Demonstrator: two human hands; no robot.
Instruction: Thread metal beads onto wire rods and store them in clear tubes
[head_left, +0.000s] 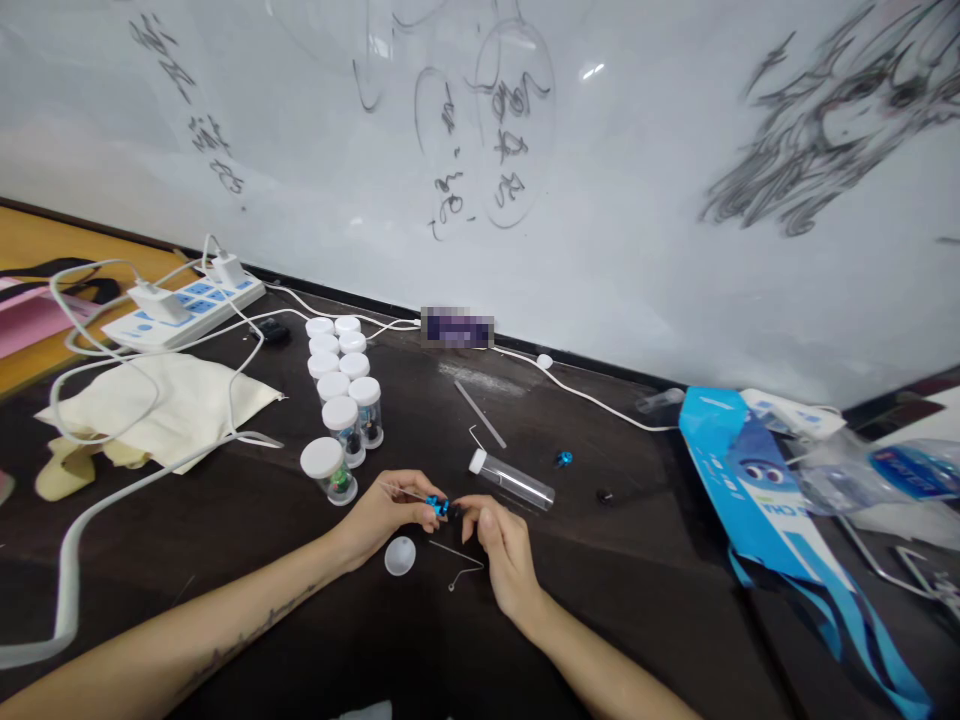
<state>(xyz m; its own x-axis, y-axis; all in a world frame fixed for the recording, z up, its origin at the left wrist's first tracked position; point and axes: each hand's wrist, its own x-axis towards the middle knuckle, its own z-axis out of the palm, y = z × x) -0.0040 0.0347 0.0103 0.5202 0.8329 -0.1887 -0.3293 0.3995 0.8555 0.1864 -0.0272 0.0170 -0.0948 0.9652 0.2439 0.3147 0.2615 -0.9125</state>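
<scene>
Over the dark table, my left hand [397, 510] pinches a small shiny blue part [436, 506], and a thin metal wire sticks out along its fingers. My right hand [504, 548] is closed at the fingertips on a small black part [453, 510] that meets the blue one; whether the two are joined I cannot tell. Just below the left fingers lies a round white cap [400, 556]. Between my wrists rests a bent metal wire [466, 562] with a looped end. Beyond my right hand a transparent tube with a white cap [517, 480] lies on its side.
Several white-capped jars [343, 425] stand in two rows on the left. Another blue part [564, 458], a black piece [604, 495] and a grey strip [480, 413] lie further back. A power strip [184, 310] with looping white cables, a cream cloth [157, 405] and a blue bag [750, 480] flank the table.
</scene>
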